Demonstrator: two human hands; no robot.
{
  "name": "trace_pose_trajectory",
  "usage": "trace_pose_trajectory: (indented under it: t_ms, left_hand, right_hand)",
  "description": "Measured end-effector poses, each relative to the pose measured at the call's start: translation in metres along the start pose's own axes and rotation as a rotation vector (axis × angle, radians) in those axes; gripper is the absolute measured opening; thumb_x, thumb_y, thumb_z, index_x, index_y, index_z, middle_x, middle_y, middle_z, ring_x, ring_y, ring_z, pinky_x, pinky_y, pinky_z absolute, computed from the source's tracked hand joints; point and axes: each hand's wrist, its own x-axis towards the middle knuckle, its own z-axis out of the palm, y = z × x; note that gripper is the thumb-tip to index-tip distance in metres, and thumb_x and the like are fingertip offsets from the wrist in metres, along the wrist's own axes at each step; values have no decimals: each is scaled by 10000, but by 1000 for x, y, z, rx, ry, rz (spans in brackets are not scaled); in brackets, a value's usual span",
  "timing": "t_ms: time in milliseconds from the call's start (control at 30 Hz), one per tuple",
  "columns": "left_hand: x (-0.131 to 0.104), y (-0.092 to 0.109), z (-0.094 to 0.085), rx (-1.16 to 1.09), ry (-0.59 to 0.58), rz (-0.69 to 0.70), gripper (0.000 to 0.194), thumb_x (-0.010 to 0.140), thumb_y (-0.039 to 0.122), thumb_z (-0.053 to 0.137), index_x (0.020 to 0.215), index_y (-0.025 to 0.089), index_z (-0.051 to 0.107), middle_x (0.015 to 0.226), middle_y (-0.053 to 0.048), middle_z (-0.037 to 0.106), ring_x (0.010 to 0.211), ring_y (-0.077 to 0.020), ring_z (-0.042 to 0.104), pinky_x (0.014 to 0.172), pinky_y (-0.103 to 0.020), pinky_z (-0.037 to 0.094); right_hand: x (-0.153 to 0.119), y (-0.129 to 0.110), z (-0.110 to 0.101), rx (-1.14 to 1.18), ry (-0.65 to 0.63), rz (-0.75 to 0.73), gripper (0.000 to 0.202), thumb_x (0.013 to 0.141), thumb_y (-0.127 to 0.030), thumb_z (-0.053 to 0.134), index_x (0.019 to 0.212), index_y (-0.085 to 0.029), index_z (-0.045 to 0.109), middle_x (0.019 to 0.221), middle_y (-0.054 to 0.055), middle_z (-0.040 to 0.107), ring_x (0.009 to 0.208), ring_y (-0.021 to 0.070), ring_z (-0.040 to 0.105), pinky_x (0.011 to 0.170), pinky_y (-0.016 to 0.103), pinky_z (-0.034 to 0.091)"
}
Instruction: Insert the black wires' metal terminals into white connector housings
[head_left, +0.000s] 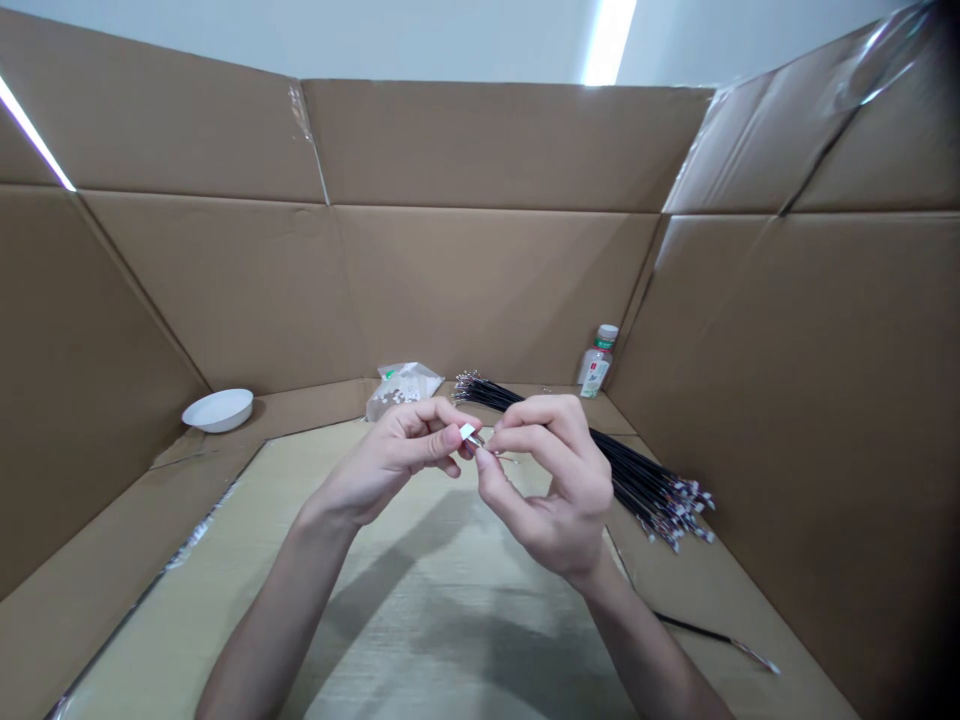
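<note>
The left hand (416, 442) pinches a small, white, block-shaped plastic connector (467, 431) — what look like thin, silvery wires (478, 440) slant from it, down and rightward, into the right hand's (551, 485) closed fingertip pinch.

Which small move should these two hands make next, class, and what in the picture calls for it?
Probably the right hand should gently push the thin wires toward the white connector. The left hand pinches that connector, and the right fingertips close on the wires right beside it. Whether any wire is fully seated is too small to tell.
</note>
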Motion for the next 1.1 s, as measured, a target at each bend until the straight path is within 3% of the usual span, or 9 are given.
trace_pose_trajectory:
  t_ms: [667,1100]
  left_hand:
    - [1,-2,-1,149,58,38,187,897,400,804,905,215,780,830,13,679,742,-78,604,699,-170,516]
    - [0,2,-3,309,89,112,112,913,322,792,890,213,789,834,11,699,744,-79,572,681,-172,473]
  right_hand:
    - [2,2,-3,-53,-97,13,121,879,-44,696,847,-156,665,890,47,648,891,175,571,806,341,491]
    - [2,8,-5,-75,-177,-8,107,912,-50,691,889,-152,670,929,61,657,934,193,571,837,358,490]
